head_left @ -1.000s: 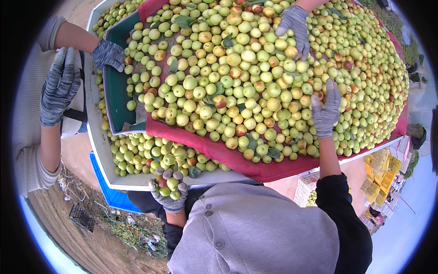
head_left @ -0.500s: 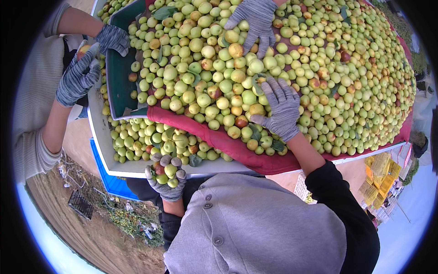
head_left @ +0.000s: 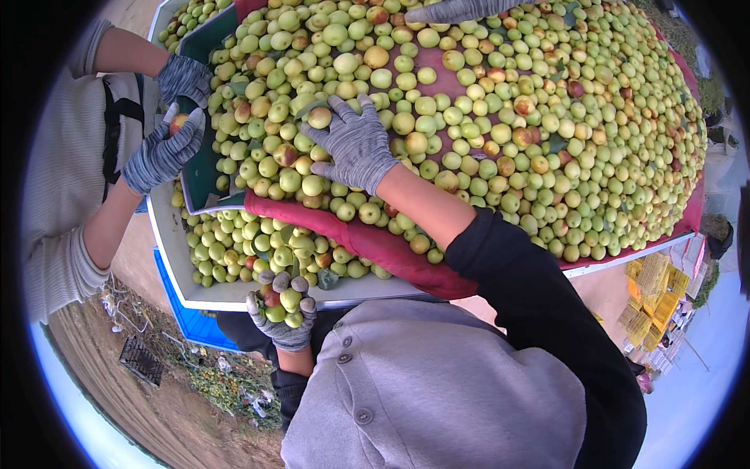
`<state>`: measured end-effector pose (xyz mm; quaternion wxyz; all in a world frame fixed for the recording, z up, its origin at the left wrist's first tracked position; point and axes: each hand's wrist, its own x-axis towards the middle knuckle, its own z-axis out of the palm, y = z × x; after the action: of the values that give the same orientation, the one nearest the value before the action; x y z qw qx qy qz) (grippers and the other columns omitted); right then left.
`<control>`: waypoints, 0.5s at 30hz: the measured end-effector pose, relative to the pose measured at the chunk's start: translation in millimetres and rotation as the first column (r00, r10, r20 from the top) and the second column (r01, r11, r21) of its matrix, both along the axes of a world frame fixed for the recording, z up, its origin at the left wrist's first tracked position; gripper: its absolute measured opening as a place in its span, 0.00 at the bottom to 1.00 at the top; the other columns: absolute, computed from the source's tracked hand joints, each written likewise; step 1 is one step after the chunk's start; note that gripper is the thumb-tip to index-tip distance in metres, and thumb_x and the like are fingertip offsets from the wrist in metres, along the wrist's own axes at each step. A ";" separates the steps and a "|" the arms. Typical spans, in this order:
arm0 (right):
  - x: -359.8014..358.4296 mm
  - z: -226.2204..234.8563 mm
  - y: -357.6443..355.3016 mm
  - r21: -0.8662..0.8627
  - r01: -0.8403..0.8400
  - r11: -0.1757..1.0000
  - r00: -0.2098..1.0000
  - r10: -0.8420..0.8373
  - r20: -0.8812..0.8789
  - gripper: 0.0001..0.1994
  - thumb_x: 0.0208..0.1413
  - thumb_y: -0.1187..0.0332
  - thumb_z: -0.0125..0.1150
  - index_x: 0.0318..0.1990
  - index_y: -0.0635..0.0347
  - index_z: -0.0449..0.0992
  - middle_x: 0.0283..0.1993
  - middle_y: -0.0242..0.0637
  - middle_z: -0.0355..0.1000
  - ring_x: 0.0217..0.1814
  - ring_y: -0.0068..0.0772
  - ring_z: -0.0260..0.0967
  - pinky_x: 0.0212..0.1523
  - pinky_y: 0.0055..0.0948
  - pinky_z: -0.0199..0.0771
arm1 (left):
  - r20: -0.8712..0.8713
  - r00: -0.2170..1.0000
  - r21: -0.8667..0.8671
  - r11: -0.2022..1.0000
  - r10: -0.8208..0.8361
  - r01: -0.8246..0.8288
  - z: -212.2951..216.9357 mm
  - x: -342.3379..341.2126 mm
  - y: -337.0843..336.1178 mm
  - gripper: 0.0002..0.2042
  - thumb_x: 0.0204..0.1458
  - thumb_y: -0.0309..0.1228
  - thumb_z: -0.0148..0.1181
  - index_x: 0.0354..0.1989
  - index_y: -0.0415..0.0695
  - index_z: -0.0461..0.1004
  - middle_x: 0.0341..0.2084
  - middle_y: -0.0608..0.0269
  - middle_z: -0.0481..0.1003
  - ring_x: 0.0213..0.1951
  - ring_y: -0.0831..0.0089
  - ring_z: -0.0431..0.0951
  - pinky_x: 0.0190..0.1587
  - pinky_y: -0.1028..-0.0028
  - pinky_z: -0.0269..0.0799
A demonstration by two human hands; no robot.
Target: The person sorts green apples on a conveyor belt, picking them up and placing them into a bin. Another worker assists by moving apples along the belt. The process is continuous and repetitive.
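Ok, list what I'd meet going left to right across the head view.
Co-worker's ribbed sleeve, black crate, green tray, left gloved hand holding jujube-like fruit, right gloved hand, yellow crates.

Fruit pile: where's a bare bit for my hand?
Small gaps of red cloth show among the fruit beyond the right hand. A bare strip of green tray lies between fruit and the co-worker's lower hand. Farther right, fruit is crowded.
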<state>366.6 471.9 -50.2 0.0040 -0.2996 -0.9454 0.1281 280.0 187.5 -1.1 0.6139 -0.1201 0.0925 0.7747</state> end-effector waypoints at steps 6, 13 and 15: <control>40.8 9.9 33.5 -0.006 -0.027 1.000 0.911 0.022 -0.413 0.20 0.56 0.47 0.55 0.51 0.42 0.77 0.49 0.33 0.75 0.57 0.34 0.68 0.66 0.45 0.53 | -0.117 0.993 0.011 1.000 0.002 -0.001 -1.1 -2.8 -4.2 0.19 0.61 0.48 0.47 0.57 0.54 0.61 0.44 0.67 0.64 0.52 0.65 0.63 0.51 0.61 0.68; 305.3 53.6 49.8 0.134 0.628 0.766 0.698 -0.478 -0.533 0.12 0.58 0.71 0.58 0.48 0.58 0.78 0.46 0.38 0.77 0.50 0.38 0.73 0.54 0.35 0.71 | 0.086 0.992 0.068 0.994 -0.089 0.083 -11.0 -8.8 3.9 0.18 0.60 0.47 0.51 0.55 0.55 0.64 0.46 0.70 0.66 0.55 0.64 0.63 0.53 0.58 0.67; 316.7 50.1 46.8 0.150 0.567 0.810 0.775 -0.462 -0.431 0.11 0.59 0.72 0.57 0.48 0.59 0.78 0.46 0.38 0.77 0.49 0.34 0.73 0.53 0.31 0.71 | 0.086 0.987 0.030 0.991 -0.133 0.130 -13.2 -4.2 14.0 0.19 0.60 0.47 0.51 0.56 0.55 0.63 0.45 0.69 0.66 0.55 0.63 0.63 0.52 0.58 0.68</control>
<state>683.3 518.6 -0.1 0.2602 -0.5152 -0.8154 0.0458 275.8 201.5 -14.3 0.6686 -0.1401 0.0636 0.7275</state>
